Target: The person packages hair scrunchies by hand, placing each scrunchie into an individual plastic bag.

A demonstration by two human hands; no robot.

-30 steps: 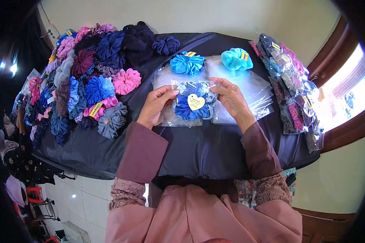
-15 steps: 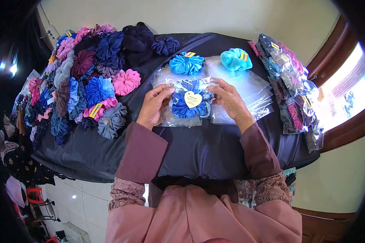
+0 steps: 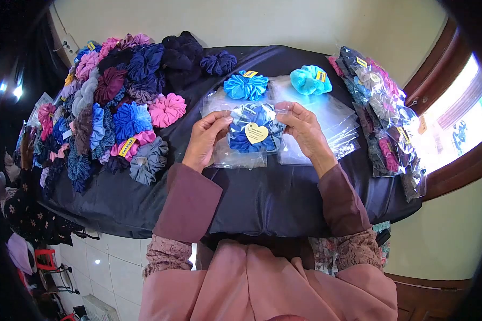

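Observation:
A clear plastic bag with a blue patterned scrunchie (image 3: 268, 140) and a cream heart-shaped tag (image 3: 256, 132) inside is stretched between my hands. My left hand (image 3: 206, 136) pinches its upper left corner, and my right hand (image 3: 304, 131) pinches the upper right corner. Beneath and behind it lie flat clear bags (image 3: 217, 101), with another stack of clear bags (image 3: 334, 120) to the right. A light blue satin scrunchie (image 3: 245, 85) and a turquoise fluffy scrunchie (image 3: 307, 80), both with yellow labels, rest at the tops of the stacks.
Many colourful loose scrunchies (image 3: 112, 115) are heaped on the left of the black-covered table (image 3: 268, 198). Bagged scrunchies (image 3: 380, 107) form a pile along the right side, beside a wooden window frame (image 3: 455, 171). A red stool (image 3: 46, 259) is at lower left.
The scrunchie lies flatter and higher within the bag, and its heart tag has shifted slightly right and down. Both hands keep their pinch and have barely moved.

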